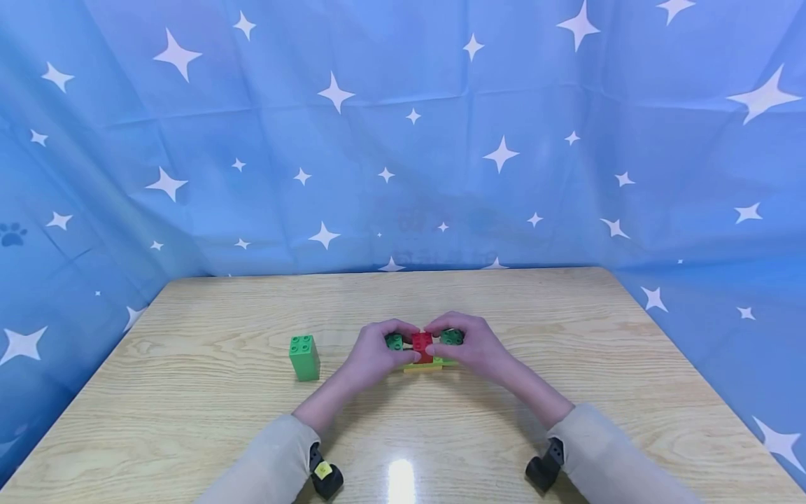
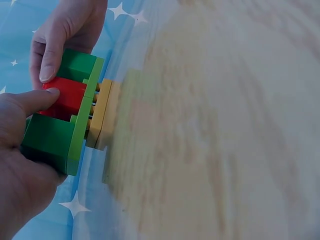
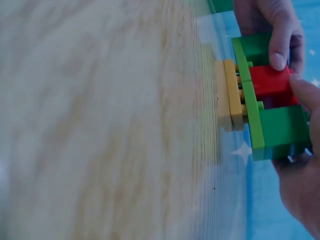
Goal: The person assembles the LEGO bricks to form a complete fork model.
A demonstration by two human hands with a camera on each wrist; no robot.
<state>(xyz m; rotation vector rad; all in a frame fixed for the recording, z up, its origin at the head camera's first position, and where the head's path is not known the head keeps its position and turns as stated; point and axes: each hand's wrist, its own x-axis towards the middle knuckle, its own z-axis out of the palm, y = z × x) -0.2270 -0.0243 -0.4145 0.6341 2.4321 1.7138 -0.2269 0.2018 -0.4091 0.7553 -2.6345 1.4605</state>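
Observation:
A red brick (image 1: 422, 347) stands between two dark green bricks, the left one (image 2: 48, 138) and the right one (image 3: 285, 126). Light green plates (image 3: 254, 120) run beneath all three. Under their middle lies a yellow plate (image 2: 100, 114), its studs showing in a narrow gap below the light green. My left hand (image 1: 373, 351) pinches the red brick from the left, thumb on its near side, with the left green brick within its grasp. Opposite, my right hand (image 1: 471, 344) pinches the same brick, its thumb also in front. The fingertips behind are partly hidden.
A tall green block (image 1: 305, 360) with studs on top stands on the wooden table (image 1: 220, 420), left of the hands. A blue curtain (image 1: 403, 140) with white stars hangs behind the table's far edge.

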